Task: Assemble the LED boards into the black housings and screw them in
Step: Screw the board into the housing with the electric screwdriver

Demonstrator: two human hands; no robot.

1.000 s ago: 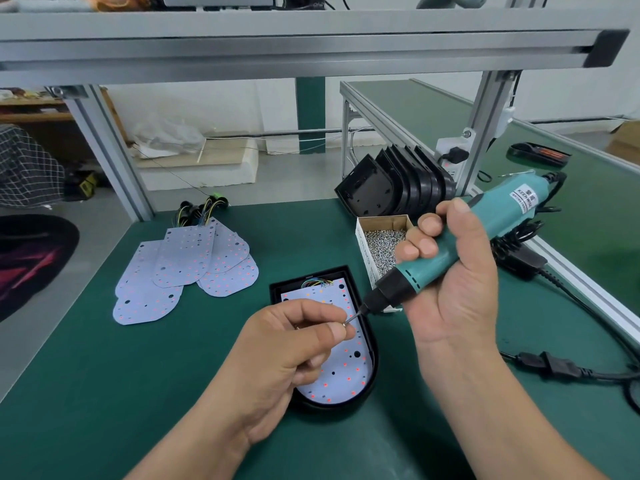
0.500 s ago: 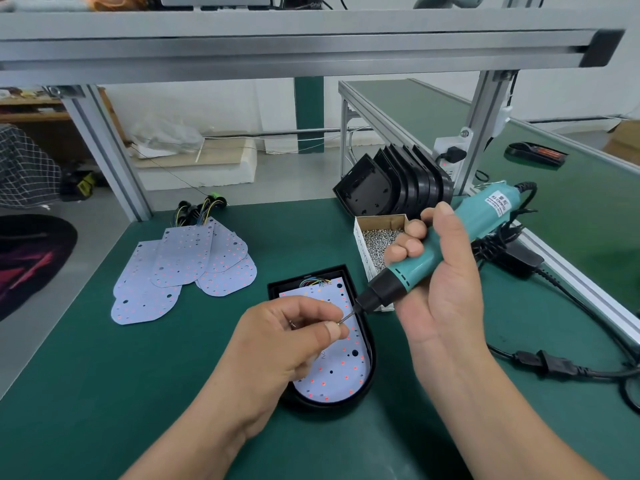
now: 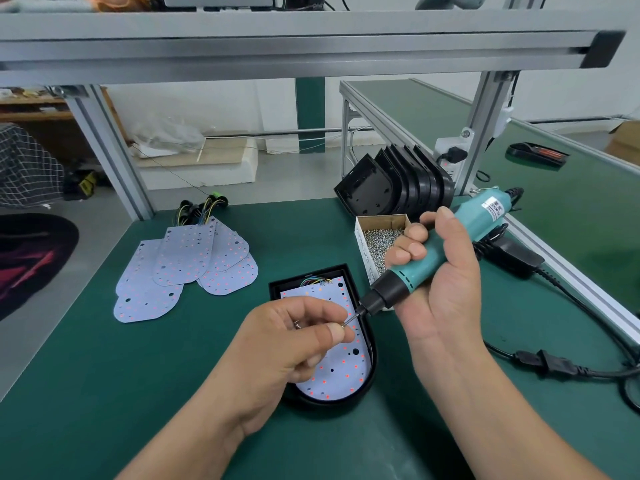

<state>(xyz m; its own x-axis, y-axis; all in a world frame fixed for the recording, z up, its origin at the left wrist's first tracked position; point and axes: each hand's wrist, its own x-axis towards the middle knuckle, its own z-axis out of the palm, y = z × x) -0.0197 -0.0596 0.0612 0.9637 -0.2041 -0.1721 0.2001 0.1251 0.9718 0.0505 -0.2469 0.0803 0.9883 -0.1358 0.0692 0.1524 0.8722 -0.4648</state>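
**Grips.** Left hand [image 3: 294,344]: thumb and forefinger pinch a small screw [image 3: 343,326], and the other fingers are curled. A glint inside the curl may be spare screws, but it is too small to confirm. Right hand [image 3: 440,289]: wrapped round the barrel of the teal electric screwdriver [image 3: 429,261], thumb along the top.

**Key relation.** The driver's long axis runs from far-right and raised down to near-left. Its bit [image 3: 350,318] ends right at the pinched screw. The two appear to touch; whether the screw is seated on the bit I cannot tell. Judged step: loading the screw onto the bit before driving.

**Target.** The LED board [image 3: 341,370] lies flat inside the black housing [image 3: 327,402], directly under the pinch. The board's long axis runs away from the person, with the rounded end nearest and the wires [image 3: 317,281] at the far straight end. Open holes show on the board just nearer than the pinch and to its right. The left hand covers the board's left part, so any holes there are hidden. No driven screw heads can be made out.

**Next move, as judged.** Tip the driver toward upright and lower it onto a hole. The left hand is the nearer one, and it is also the main obstruction over the board.

**Around.**
- The screw box [image 3: 363,247] sits just behind the right-hand fingers, close by the housing's far-right corner.
- The stack of empty housings [image 3: 391,185] is beyond the box.
- The loose LED boards [image 3: 187,261] lie well left of the left hand.
- The power cord [image 3: 554,362] trails to the right of the right wrist, away from the work.
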